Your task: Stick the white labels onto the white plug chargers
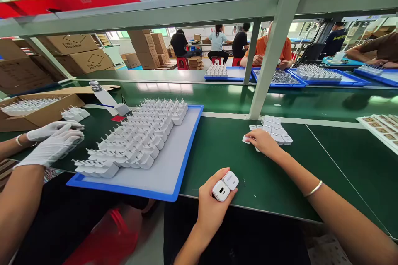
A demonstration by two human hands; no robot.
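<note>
Two white USB chargers (221, 191) sit side by side in my left hand (207, 205), their port faces turned up; the fingers are wrapped round them above the front edge of the green bench. My right hand (264, 141) is farther off at the right, its fingers pinched on a white charger (245, 139) at the left end of a small cluster. The other white chargers (275, 127) of that cluster stand close together just behind my right hand, partly covered by it.
Left of me, a blue-rimmed tray (182, 161) bears rows of plug chargers (137, 132), pins up. Gloved hands of a co-worker (52, 145) work beside it, near an open carton (71, 105). A metal post (273, 45) rises behind the cluster. White trays (381, 132) lie far right.
</note>
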